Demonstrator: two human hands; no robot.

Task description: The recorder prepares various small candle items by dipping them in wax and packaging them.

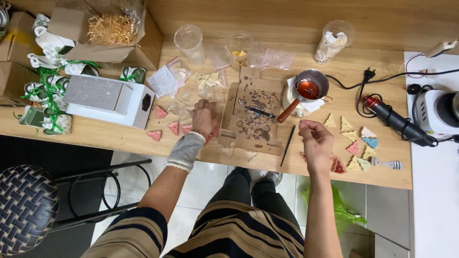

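My left hand [204, 117], with a white wrist sleeve, rests closed on the wooden table [119, 136] over a small pink triangular piece, beside a flat cardboard sheet [253, 114] littered with dark scraps. Pink triangles [165, 126] lie just left of it. My right hand [315, 141] hovers above the table's front edge with fingers curled; whether it pinches anything I cannot tell. A red triangular piece [337, 166] lies under it. A small pot [310, 87] of red liquid with a wooden handle stands behind.
Several pastel triangles [358, 143] lie at the right with a black heat tool [394, 122] and cable. A white box [110, 99], ribbon-tied items [45, 95], plastic cups [189, 40] and small bags fill the left and back. A black stick [287, 145] and a stool [26, 208] lie nearer.
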